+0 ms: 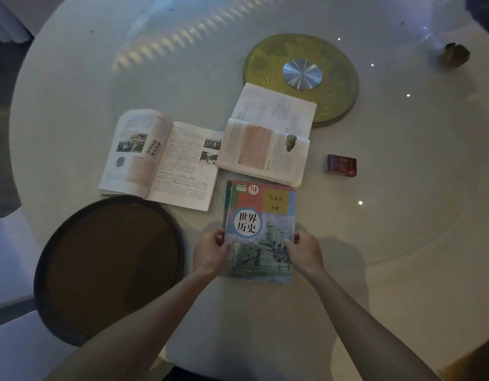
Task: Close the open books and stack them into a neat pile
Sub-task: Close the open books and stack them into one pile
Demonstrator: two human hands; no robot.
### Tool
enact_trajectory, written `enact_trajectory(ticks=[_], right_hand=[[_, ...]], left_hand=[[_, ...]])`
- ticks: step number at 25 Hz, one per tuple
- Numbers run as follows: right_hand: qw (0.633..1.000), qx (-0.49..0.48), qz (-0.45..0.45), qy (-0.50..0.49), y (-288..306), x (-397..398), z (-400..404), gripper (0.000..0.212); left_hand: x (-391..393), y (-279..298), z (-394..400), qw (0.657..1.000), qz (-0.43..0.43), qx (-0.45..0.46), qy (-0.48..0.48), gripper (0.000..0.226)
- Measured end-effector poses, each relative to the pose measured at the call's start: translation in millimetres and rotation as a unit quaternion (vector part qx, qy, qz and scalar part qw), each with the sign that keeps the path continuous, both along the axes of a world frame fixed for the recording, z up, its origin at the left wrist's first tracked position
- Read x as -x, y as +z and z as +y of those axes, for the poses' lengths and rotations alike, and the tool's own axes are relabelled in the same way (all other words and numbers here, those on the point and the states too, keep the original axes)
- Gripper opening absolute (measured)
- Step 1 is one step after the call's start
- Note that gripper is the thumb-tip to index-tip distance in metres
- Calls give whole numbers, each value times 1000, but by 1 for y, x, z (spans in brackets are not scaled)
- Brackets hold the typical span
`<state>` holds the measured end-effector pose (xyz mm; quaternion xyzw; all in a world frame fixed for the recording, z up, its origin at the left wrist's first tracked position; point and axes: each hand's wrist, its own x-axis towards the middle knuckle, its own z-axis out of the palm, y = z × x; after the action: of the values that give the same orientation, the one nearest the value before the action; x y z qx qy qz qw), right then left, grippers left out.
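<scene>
A closed history textbook (261, 215) with a warship on its cover lies on the white round table (375, 188), on top of another closed book whose edge shows at its left. My left hand (211, 251) grips the top book's left edge and my right hand (302, 250) grips its right edge. Beyond it lie two open books: one (162, 159) to the left with photos on its pages, one (268, 136) at the centre overlapping the first book's right page.
A dark round tray (111, 268) sits at the table's near left edge. A green turntable disc (301, 75) with a metal hub lies behind the open books. A small red box (341, 165) rests to the right. A brown object (456, 55) sits far right.
</scene>
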<state>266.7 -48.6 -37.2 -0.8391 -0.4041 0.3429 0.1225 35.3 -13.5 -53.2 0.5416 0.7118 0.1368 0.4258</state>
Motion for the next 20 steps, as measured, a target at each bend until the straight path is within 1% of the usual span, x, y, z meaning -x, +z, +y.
enact_trajectory(ticks=[2, 3, 4, 5, 6, 7, 8, 9, 11, 12, 14, 15, 17, 19, 20], right_hand=[[1000, 4, -11, 1, -1, 4, -1, 40], [1000, 2, -15, 5, 0, 7, -1, 36], [1000, -3, -19, 8, 1, 9, 0, 28], [1000, -3, -28, 11, 4, 12, 0, 16], [999, -7, -39, 6, 8, 16, 4, 17], [998, -12, -53, 4, 13, 21, 11, 34], [998, -25, -59, 2, 17, 27, 21, 44], [997, -50, -59, 7, 22, 36, 34, 47], [995, -95, -25, 32, 32, 58, 66, 41], [993, -113, 5, 41, 35, 70, 82, 34], [989, -120, 72, 41, 42, 100, 114, 17], [988, -111, 98, 41, 42, 116, 128, 15], [989, -76, 124, 38, 37, 144, 153, 23], [991, -40, 127, 24, 28, 164, 170, 32], [991, -24, 133, 9, 23, 171, 177, 32]], left_hand=[[4, -2, 3, 999, 31, -16, -28, 26], [7, -2, 5, 999, 30, -10, -31, 28], [11, -1, 7, 999, 26, -1, -30, 31], [15, 0, 11, 999, 27, 4, -24, 33], [22, 2, 17, 999, 33, 3, -14, 34], [32, 4, 27, 999, 41, -3, -3, 34], [45, 7, 39, 999, 45, -11, 11, 33], [59, 11, 52, 998, 44, -19, 27, 32], [89, 20, 83, 997, 38, -38, 61, 36], [103, 24, 99, 995, 37, -45, 76, 38], [133, 31, 128, 994, 27, -56, 95, 43], [146, 34, 141, 993, 27, -63, 98, 45], [167, 35, 161, 991, 56, -80, 96, 50], [182, 33, 175, 988, 86, -87, 97, 58], [188, 30, 181, 987, 96, -83, 101, 64]])
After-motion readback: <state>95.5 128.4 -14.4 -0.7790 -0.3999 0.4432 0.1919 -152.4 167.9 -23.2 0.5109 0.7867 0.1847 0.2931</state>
